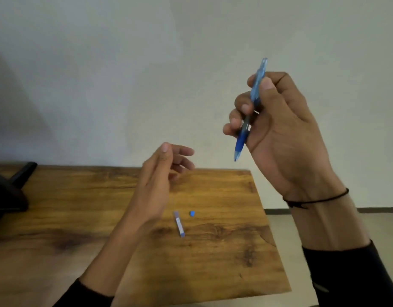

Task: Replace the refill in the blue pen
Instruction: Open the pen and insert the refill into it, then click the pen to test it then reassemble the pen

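Plain grey wall behind wooden worktop (213, 262); right hand (286, 134) clasps blue pen (249, 109) aloft, seemingly reassembled, left hand (155, 187) empty with fingers loosely spread, short tube (179, 223) and blue cap (192, 213) lying below, so nearly done

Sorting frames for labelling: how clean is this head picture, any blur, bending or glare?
Head view: soft even light, no glare; left hand motion-blurred, the blue pen in the right hand slightly soft; the small parts on the wooden table too blurry to identify; wide-angle lens bends the table's edges.
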A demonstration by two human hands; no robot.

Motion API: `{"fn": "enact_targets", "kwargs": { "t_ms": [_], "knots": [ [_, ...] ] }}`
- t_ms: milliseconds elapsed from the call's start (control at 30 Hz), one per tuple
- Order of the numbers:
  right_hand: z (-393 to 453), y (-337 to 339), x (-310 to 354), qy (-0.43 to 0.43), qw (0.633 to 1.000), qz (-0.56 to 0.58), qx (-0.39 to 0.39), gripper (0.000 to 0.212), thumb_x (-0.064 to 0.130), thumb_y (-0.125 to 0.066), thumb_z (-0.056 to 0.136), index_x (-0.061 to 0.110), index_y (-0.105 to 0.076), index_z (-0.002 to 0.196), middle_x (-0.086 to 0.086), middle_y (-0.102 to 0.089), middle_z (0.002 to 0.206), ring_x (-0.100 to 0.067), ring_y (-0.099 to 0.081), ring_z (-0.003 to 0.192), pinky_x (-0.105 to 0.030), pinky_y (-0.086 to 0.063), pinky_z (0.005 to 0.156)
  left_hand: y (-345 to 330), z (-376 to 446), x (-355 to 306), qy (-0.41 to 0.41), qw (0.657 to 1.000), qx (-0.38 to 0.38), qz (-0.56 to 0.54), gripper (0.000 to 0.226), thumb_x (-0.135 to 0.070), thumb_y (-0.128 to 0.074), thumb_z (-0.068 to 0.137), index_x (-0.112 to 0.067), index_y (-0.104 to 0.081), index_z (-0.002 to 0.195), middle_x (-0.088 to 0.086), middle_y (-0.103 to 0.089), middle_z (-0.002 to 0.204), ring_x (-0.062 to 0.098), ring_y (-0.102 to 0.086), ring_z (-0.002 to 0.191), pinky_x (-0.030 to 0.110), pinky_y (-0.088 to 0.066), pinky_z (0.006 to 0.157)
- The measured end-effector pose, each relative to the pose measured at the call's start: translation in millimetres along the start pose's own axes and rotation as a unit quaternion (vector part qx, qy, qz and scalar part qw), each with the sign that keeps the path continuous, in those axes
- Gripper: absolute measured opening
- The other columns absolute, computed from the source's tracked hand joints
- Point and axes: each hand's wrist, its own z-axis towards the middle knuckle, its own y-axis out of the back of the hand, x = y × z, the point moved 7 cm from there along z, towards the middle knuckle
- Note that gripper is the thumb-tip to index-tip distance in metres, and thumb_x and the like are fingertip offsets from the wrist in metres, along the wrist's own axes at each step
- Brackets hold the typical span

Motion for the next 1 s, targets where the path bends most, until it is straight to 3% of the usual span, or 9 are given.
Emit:
{"fn": "enact_targets", "kwargs": {
  "t_ms": [133,267,433,633,800,1000],
  "knots": [
    [-15.6,-11.3,28.6,-0.057,0.996,0.069,-0.020,0.045,0.046,-0.033,0.115,0.015,-0.051,0.088,0.002,-0.032,0.064,-0.011,-0.024,0.050,-0.026,-0.023,0.046,12.7,-4.6,-16.8,-0.020,0.999,-0.026,0.012,0.055,-0.038,-0.026,0.119,-0.020,-0.076,0.108,0.007,-0.079,0.099,0.008,-0.066,0.086,0.028,-0.054,0.079],
    [-25.5,-13.6,49.0,-0.089,0.993,0.074,-0.038,0.057,0.051,-0.034,0.109,0.016,-0.034,0.063,0.002,-0.016,0.057,-0.013,-0.009,0.048,-0.028,-0.010,0.044,14.4,-8.7,-25.8,-0.027,0.999,-0.020,0.032,0.054,-0.037,-0.026,0.119,-0.024,-0.077,0.105,0.003,-0.079,0.097,0.006,-0.065,0.086,0.030,-0.053,0.079],
    [-26.6,-11.5,57.6,-0.087,0.990,0.082,-0.068,0.055,0.047,-0.033,0.106,0.017,-0.030,0.060,0.003,-0.015,0.056,-0.014,-0.007,0.049,-0.029,-0.010,0.045,16.9,-4.2,-28.8,-0.034,0.999,-0.021,0.035,0.055,-0.038,-0.027,0.119,-0.026,-0.078,0.103,-0.002,-0.080,0.095,0.003,-0.065,0.084,0.024,-0.054,0.077],
    [-23.8,-13.2,56.0,-0.094,0.989,0.093,-0.069,0.055,0.047,-0.032,0.106,0.017,-0.030,0.060,0.003,-0.017,0.054,-0.013,-0.009,0.047,-0.028,-0.011,0.044,7.5,-4.0,-28.7,-0.045,0.998,-0.009,0.043,0.052,-0.041,-0.030,0.116,-0.024,-0.078,0.104,0.000,-0.079,0.097,0.003,-0.063,0.085,0.032,-0.052,0.081],
    [-24.6,-13.4,54.8,-0.093,0.989,0.097,-0.069,0.055,0.046,-0.031,0.107,0.017,-0.032,0.060,0.004,-0.018,0.054,-0.013,-0.009,0.047,-0.028,-0.012,0.043,9.3,-5.0,-28.2,-0.049,0.998,-0.006,0.046,0.052,-0.037,-0.029,0.118,-0.024,-0.078,0.103,0.000,-0.078,0.098,0.002,-0.063,0.085,0.019,-0.052,0.076],
    [-25.1,-14.2,57.7,-0.087,0.991,0.079,-0.070,0.055,0.046,-0.030,0.107,0.017,-0.031,0.060,0.003,-0.017,0.053,-0.013,-0.009,0.047,-0.027,-0.012,0.044,8.5,-5.1,-28.1,-0.053,0.998,0.002,0.037,0.052,-0.045,-0.031,0.111,-0.024,-0.077,0.103,0.000,-0.078,0.098,0.003,-0.062,0.085,0.017,-0.051,0.074]
  ]
}}
